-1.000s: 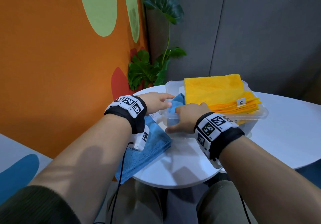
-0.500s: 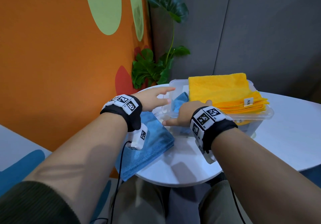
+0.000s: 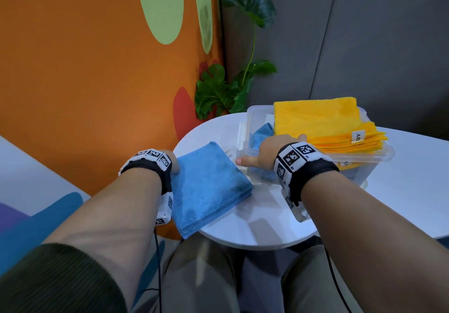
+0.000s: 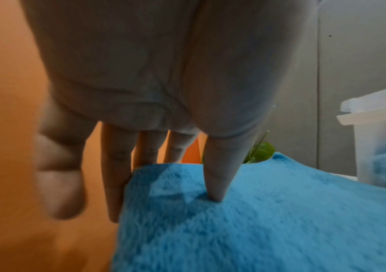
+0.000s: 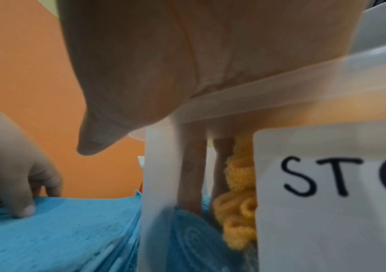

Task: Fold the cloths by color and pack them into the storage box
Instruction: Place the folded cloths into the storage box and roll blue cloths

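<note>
A folded blue cloth (image 3: pixel 209 186) was pinched at its left edge by the left hand (image 3: pixel 173 164): in the left wrist view the thumb (image 4: pixel 220 176) was pressed down into the pile on top, while the fingers (image 4: pixel 115 184) were seen passing down beside and under the edge. To the right of that grip the rest of the cloth was spread flat on the white table (image 3: pixel 262 218), with its near corner hanging past the rim. Just beyond the cloth's right side stood the clear box (image 3: pixel 364 159). The right hand (image 3: pixel 269 152) was laid over the box's near left corner, the thumb (image 3: pixel 245 160) held outside along the rim and the fingers (image 5: pixel 192 171) reached straight down inside the wall; whether anything was gripped by them cannot be told. Below those fingers a second blue cloth (image 3: pixel 263 131) was bunched in the left end of the box. To the right of the hand a stack of yellow cloths (image 3: pixel 318 125) was piled above the rim, a small white tag (image 3: pixel 358 136) showing on it. A white label (image 5: pixel 331 198) with black lettering was seen on the box wall beside the fingers.
</note>
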Tool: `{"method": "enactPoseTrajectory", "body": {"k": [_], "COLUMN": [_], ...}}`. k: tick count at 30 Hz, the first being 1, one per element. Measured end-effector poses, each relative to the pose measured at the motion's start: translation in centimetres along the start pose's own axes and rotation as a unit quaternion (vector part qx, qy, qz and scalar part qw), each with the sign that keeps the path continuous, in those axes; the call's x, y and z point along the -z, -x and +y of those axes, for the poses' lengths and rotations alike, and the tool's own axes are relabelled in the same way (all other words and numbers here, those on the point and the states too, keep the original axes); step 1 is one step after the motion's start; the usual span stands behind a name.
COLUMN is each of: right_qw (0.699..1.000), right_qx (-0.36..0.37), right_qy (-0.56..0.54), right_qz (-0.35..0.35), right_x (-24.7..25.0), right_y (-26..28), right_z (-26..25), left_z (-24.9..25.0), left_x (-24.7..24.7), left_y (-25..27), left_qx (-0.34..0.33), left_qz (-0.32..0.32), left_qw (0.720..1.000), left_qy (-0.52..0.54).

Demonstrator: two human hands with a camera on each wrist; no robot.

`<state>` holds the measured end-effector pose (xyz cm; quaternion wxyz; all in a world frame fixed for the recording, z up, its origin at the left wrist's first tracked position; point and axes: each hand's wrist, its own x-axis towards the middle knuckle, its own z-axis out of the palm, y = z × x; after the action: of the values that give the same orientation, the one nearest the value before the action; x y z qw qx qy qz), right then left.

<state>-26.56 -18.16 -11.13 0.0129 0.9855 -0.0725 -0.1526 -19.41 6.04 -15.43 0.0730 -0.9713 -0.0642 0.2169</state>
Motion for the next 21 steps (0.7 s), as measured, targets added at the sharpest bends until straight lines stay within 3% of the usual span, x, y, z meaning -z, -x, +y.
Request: {"method": "enactPoseTrajectory", "body": {"k": [10,14,18,21], "right_qw": [0.999,0.999,0.985,0.958], "right_qx": [-0.036,-0.045,-0.025,0.074], "right_qy": [0.007,-0.003,-0.054,-0.082], "right_qz": [-0.003,0.029,0.159,0.266], "right_x": [0.4,0.7,1.7,2.3], "right_y": [0.3,0.6,1.3,1.4], "right_z": [-0.6,-1.2,-2.7,-4.1], "left_z": [-0.7,-0.4,-0.6,-1.4], "left_x": [2.2,2.9,4.6,6.1], "left_y": [1.4,2.3,3.1,4.3], "left_qx": [0.053,0.024,-0.068,-0.185], "left_qz": [0.009,0.079,0.095,0.128], "left_qw": [0.998,0.996,0.984,0.945], "left_qy": [0.019,0.043,0.136,0.235]}}
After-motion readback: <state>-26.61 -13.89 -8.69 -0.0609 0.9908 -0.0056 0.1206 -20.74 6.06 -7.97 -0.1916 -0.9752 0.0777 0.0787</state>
